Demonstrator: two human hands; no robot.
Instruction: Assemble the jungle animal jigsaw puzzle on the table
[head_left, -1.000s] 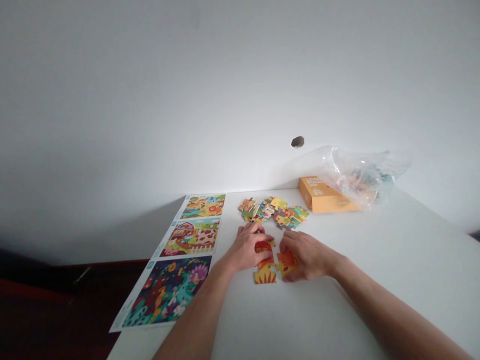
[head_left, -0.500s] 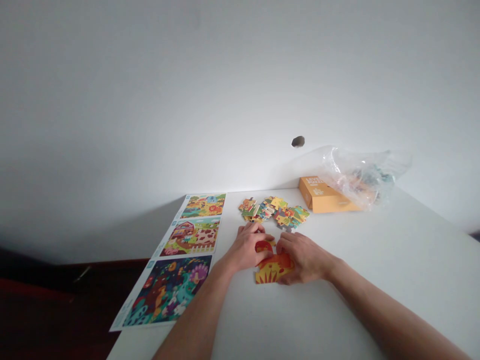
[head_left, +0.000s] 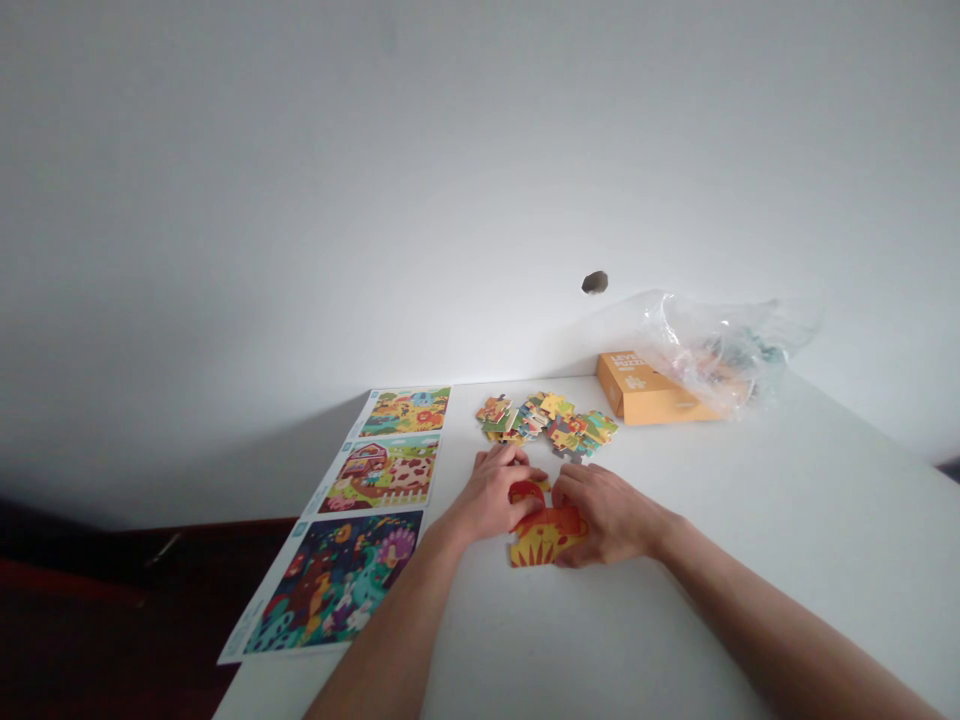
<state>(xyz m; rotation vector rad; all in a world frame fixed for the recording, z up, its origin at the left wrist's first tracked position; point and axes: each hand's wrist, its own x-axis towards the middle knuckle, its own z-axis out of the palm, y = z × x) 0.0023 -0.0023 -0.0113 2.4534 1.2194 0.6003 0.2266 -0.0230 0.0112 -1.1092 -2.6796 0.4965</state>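
Red, orange and yellow puzzle pieces [head_left: 540, 542] lie flat — edges meeting — on the white tabletop [head_left: 517, 640].

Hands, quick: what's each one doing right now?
Left hand: partly curled, thumb on the red piece; grip can't be told.
Right hand: closed, holding the orange piece.
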